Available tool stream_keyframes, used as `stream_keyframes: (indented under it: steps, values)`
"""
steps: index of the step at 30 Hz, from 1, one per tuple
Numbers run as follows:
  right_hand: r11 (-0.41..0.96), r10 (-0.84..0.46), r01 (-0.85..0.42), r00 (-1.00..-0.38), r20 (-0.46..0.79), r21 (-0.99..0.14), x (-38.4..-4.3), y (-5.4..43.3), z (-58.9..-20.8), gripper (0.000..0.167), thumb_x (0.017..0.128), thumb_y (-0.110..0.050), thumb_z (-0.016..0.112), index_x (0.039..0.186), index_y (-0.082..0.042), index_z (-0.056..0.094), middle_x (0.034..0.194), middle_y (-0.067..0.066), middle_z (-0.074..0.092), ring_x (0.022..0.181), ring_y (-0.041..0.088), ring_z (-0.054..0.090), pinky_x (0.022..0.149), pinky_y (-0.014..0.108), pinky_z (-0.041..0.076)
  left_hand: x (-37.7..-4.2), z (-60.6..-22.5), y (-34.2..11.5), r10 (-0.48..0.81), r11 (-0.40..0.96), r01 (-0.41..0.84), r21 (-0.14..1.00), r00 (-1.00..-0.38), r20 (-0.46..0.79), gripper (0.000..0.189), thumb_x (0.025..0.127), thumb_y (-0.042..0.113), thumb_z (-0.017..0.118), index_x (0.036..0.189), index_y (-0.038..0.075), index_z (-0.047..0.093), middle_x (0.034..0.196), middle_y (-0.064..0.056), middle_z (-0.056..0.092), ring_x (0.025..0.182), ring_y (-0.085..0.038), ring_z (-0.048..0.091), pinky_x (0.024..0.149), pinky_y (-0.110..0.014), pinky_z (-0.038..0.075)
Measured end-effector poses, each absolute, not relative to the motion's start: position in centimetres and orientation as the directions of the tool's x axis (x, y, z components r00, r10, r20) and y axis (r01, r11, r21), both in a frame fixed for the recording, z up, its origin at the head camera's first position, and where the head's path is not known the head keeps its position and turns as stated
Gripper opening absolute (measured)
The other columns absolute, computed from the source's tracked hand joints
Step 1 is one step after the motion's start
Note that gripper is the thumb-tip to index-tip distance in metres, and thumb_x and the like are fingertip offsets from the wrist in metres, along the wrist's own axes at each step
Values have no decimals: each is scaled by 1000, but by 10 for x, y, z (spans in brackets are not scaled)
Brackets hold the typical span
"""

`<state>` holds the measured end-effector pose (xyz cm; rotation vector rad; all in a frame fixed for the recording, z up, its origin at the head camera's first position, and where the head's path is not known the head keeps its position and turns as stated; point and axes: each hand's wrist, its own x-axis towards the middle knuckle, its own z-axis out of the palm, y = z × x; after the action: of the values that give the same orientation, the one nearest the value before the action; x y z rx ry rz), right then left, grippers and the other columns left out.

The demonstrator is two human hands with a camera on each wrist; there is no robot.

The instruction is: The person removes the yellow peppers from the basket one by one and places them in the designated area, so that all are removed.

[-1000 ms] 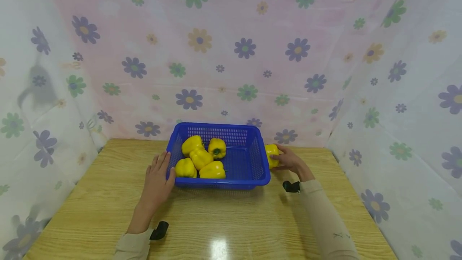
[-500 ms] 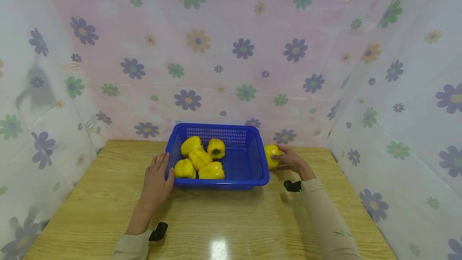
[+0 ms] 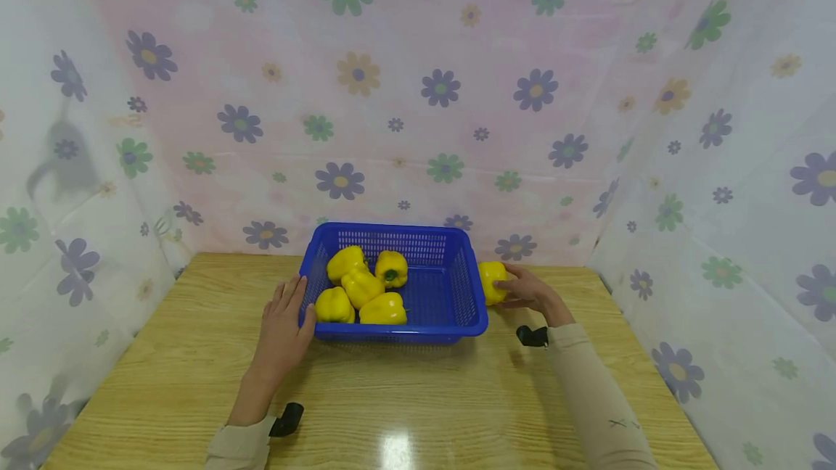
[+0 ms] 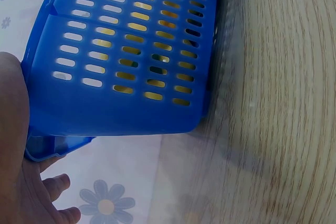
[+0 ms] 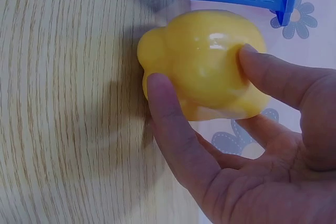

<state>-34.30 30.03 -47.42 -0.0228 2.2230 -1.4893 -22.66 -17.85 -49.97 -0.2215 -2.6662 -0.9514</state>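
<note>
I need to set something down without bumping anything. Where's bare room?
Widest: table in front of the blue basket, between left sleeve and right sleeve. Also bare: left of the left hand. The basket's right part is free. Crowded: its left part, with five yellow peppers, and outside its right end, where the right hand holds a sixth pepper.

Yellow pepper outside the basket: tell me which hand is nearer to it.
Right. The right hand has its fingers around the yellow pepper; the left hand is at the opposite end of the blue basket, away from that pepper.
</note>
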Motion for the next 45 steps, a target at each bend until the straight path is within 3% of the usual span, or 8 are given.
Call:
stream_keyframes:
  steps: [7, 26, 31, 37, 45]
  values:
    - [408, -243, 256, -895, -375, -876, -343, 298, -475, 76, 106, -14, 52, 163, -2, 4, 144, 36, 41, 117, 43, 65, 100, 53, 53, -225, -499, -178, 42, 763, 249, 596, -940, 339, 57, 107, 21, 45, 156, -4, 34, 163, -25, 29, 151, -53, 16, 114, -76, 13]
    - [409, -213, 255, -907, -364, -876, -335, 301, -479, 75, 107, -20, 51, 164, -3, 4, 142, 35, 47, 113, 38, 65, 102, 55, 51, -226, -500, -178, 45, 761, 260, 594, -935, 351, 56, 107, 21, 45, 156, -5, 35, 163, -26, 30, 150, -54, 17, 114, -77, 14]
    - [418, -212, 249, -909, -360, -874, -333, 301, -477, 78, 107, -21, 51, 163, -2, 0, 151, 39, 35, 123, 47, 58, 102, 55, 51, -226, -499, -178, 43, 761, 271, 589, -928, 371, 55, 107, 20, 45, 155, -6, 36, 162, -27, 30, 149, -55, 19, 112, -77, 15]
    - [449, -218, 218, -914, -343, -866, -330, 302, -474, 78, 108, -20, 49, 163, -1, -2, 159, 41, 15, 137, 57, 40, 102, 55, 51, -225, -500, -178, 41, 761, 268, 590, -929, 368, 56, 107, 23, 43, 155, -5, 35, 162, -26, 30, 149, -55, 19, 113, -77, 15]
    - [519, -182, 184, -930, -319, -834, -325, 303, -466, 80, 107, -23, 53, 162, 2, 0, 159, 43, 12, 137, 60, 37, 96, 52, 55, -225, -498, -178, 45, 759, 257, 598, -938, 345, 57, 108, 23, 43, 156, -5, 33, 163, -26, 28, 150, -54, 16, 113, -77, 14]
